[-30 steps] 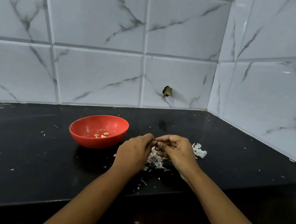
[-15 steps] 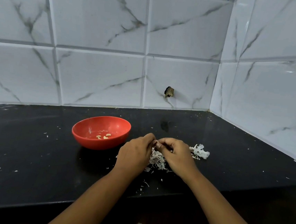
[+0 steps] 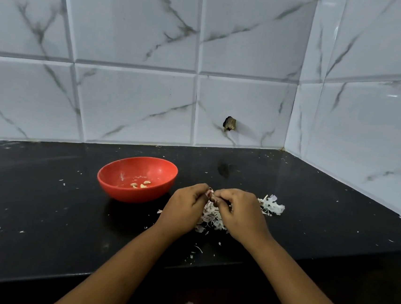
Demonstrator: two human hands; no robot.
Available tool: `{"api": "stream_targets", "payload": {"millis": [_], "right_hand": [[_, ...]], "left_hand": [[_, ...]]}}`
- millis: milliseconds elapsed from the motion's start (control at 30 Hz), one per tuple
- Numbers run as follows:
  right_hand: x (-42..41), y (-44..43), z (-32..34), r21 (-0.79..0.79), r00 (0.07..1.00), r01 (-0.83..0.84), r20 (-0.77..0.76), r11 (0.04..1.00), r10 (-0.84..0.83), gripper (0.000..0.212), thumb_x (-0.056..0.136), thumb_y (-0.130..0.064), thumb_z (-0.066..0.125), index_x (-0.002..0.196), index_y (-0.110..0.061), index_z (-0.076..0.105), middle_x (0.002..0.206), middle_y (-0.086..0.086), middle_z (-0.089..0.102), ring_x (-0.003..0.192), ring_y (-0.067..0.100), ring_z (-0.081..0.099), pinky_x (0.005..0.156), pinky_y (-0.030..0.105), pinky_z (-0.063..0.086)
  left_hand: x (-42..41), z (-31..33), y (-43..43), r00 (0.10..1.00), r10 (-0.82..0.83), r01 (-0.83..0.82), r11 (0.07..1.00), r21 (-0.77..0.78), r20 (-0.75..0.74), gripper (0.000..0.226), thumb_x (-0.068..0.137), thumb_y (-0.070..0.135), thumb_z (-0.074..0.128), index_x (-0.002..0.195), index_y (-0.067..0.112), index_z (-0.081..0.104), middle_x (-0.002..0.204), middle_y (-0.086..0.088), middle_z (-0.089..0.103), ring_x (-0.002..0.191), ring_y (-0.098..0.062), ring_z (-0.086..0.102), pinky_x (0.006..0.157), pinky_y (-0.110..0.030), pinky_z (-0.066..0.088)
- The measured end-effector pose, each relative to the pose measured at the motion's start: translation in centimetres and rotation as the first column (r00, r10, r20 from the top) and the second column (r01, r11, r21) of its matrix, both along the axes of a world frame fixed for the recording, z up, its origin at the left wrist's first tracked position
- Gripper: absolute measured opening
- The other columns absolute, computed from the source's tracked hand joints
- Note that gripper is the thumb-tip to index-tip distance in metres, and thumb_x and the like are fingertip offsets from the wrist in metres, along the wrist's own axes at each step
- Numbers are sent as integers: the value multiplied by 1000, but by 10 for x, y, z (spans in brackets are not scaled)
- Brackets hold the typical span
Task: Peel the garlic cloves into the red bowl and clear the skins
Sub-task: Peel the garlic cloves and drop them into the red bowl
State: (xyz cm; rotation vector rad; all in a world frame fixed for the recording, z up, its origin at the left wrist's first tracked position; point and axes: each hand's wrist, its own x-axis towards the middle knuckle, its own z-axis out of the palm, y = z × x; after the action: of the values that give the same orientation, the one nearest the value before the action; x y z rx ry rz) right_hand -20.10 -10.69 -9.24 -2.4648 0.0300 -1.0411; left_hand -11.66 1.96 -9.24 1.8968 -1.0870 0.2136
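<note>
Surface [image 3: 41,222] of black stone is flecked with scraps. The bowl [image 3: 129,194] is set on it, left of and just beyond the hands, with a few peeled cloves [image 3: 142,184] inside. The left hand [image 3: 184,206] and right hand [image 3: 240,212] are curled, fingertips met, above a heap of skins [image 3: 272,206]. A clove [image 3: 211,194] is pinched between them; its long axis cannot be told. The bowl is judged nearer the left hand, so the drop is best made leftward.
</note>
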Motion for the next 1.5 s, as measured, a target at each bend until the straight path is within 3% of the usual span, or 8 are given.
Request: {"api": "stream_targets", "payload": {"millis": [200,400,533,700,900,1100,1200,1500], "right_hand": [[0,0,3,294,999,-46,-11,955,51,10,88,-23,68,82,-21,76,67,-2,70,61,13,63,59,29,50],[-1,2,4,327,997,-23,-61,945,46,15,88,-22,66,75,-24,72,60,-5,65,51,5,54,51,17,42],[-3,2,5,373,998,-60,-7,926,67,15,85,-15,67,70,-17,72,56,-4,62,49,2,51,50,17,41],[-6,3,8,409,991,-128,17,904,132,15,83,-7,66,70,-10,72,62,8,65,52,5,49,52,20,40],[-7,2,10,472,985,-165,43,866,165,14,85,-8,66,72,-10,73,66,12,66,56,7,51,54,21,40],[-5,2,8,504,984,-178,78,845,161,15,79,-27,66,73,-16,73,68,10,68,61,20,59,58,33,48],[-4,1,8,503,986,-166,61,848,157,11,85,-16,69,76,-15,74,69,12,68,60,20,59,58,34,49],[-7,3,11,526,980,-175,10,832,199,16,87,-7,63,76,-12,72,68,13,66,58,10,52,56,24,43]], "left_hand": [[-3,1,0,993,91,-93,995,32,79,21,98,27,45,82,18,56,62,4,53,64,-20,52,62,-41,44],[-7,2,1,969,166,-179,982,53,183,18,99,31,44,85,24,52,61,6,49,63,-22,51,58,-36,42],[-5,1,0,999,30,-30,1000,4,38,23,96,29,46,74,31,51,59,5,52,58,-16,49,60,-40,44],[-4,3,0,974,-114,97,991,-94,-194,39,98,16,47,65,33,55,52,10,48,51,-7,44,56,-30,38],[-5,5,0,991,-57,37,985,-168,-120,13,94,19,57,81,22,58,62,11,57,56,0,48,57,-19,39],[-7,7,-1,1000,18,-17,973,-231,1,12,87,6,65,84,17,68,71,16,65,65,2,58,58,-7,38],[-9,7,0,1000,-5,3,979,-202,-9,14,87,6,63,91,15,73,81,12,70,74,1,63,64,-8,44],[-9,11,0,988,-28,-8,970,-241,-149,15,89,8,63,81,20,69,74,9,69,55,2,57,57,-19,48]]}}
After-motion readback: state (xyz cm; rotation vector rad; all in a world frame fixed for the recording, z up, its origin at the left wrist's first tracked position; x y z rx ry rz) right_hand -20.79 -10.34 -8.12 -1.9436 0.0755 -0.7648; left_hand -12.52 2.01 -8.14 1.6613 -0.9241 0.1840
